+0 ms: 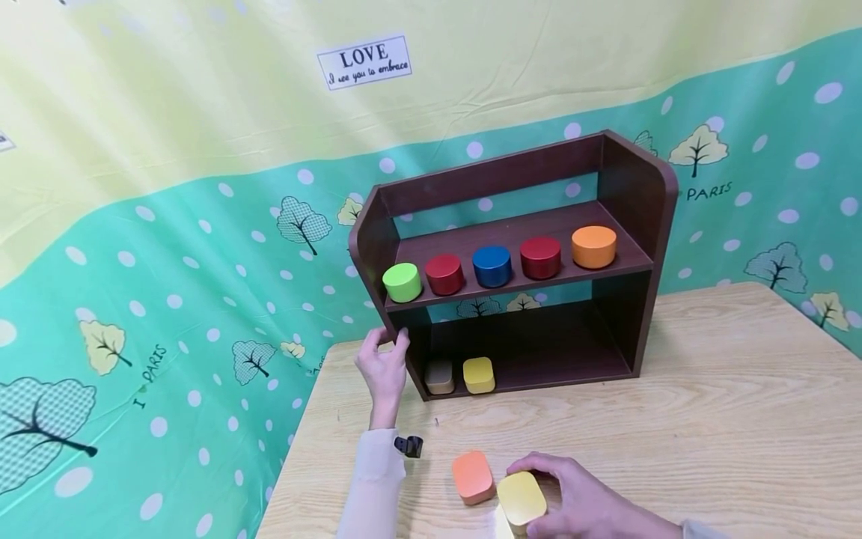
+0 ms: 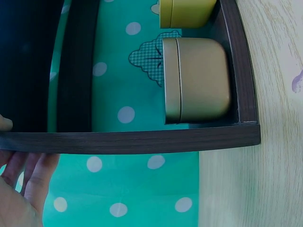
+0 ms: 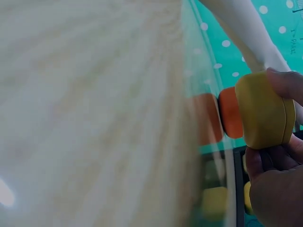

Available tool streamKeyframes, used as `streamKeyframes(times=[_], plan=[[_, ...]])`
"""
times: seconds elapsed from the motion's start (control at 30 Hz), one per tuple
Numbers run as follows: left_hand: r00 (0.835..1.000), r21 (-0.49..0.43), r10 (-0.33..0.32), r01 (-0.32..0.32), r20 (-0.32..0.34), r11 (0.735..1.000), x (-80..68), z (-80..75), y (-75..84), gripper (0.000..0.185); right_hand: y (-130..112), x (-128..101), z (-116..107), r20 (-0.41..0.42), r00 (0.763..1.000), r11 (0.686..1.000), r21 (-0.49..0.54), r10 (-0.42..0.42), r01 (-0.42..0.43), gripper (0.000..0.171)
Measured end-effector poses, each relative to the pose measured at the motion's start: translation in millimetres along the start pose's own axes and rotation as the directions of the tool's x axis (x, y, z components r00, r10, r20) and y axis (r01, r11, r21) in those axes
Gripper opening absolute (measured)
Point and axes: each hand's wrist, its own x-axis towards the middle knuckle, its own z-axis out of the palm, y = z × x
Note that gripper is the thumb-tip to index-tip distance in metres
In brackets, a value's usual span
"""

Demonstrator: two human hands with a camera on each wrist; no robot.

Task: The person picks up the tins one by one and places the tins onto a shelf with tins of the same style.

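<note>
My left hand [image 1: 384,370] grips the left side panel of a dark brown two-tier shelf [image 1: 525,382]. In the left wrist view, the thumb [image 2: 4,124] lies inside the panel and the other fingers lie outside it. My right hand [image 1: 579,498] holds a yellow rounded-square tin [image 1: 521,499] between thumb and fingers, near the table's front. Beside that tin, an orange rounded-square tin [image 1: 473,477] sits on the table. On the lower shelf, at the left, stand a beige-gold tin [image 2: 203,80] and another yellow tin [image 1: 479,375].
Along the upper shelf stand several round tins: light green [image 1: 402,282], red [image 1: 444,274], blue [image 1: 492,266], dark red [image 1: 541,258] and orange [image 1: 594,247]. The shelf stands on a wooden table [image 1: 741,419] before a patterned green and yellow curtain [image 1: 222,217].
</note>
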Motion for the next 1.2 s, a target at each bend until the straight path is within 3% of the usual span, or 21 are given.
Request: streamKeyframes(times=[0.27, 0.77, 1.2], plan=[[1.000, -0.001, -0.008, 0.008, 0.018, 1.000, -0.5, -1.6, 0.1, 0.006, -6, 8, -11, -0.007, 0.997, 0.997, -0.021, 0.072, -0.072, 0.062], [0.999, 0.001, -0.029, 0.029, -0.014, 1.000, -0.6, 2.7, 1.9, 0.007, -3, 25, -32, -0.065, 0.993, 0.994, -0.045, 0.095, -0.098, 0.069], [1.000, 0.001, -0.017, 0.017, -0.004, 1.000, -1.0, 1.4, 2.4, 0.007, 6, 47, -51, -0.125, 0.968, 0.967, -0.108, 0.219, -0.233, 0.072]])
